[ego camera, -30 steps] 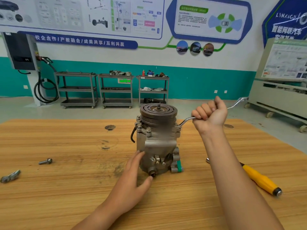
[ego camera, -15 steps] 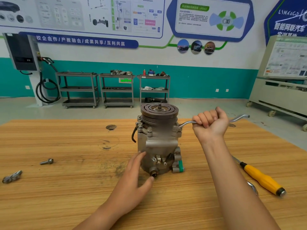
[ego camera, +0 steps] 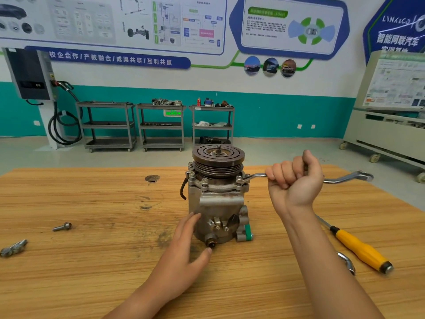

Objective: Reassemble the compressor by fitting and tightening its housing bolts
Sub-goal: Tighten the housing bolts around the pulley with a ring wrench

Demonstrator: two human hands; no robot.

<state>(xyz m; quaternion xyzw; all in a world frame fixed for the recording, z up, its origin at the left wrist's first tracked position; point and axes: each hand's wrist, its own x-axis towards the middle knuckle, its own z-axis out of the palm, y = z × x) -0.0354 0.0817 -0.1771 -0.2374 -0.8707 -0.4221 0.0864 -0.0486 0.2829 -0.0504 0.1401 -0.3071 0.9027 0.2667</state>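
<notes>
My right hand is fisted round the wrench, ring end on a housing bolt just left of my knuckles. My left hand, fingers straight, presses the compressor standing just beyond it.

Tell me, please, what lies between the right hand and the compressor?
The bare shank of the wrench spans that gap, as the head view shows.

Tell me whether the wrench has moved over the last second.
Yes. The wrench handle swung toward the camera, pivoting at the compressor, which stayed put.
</notes>
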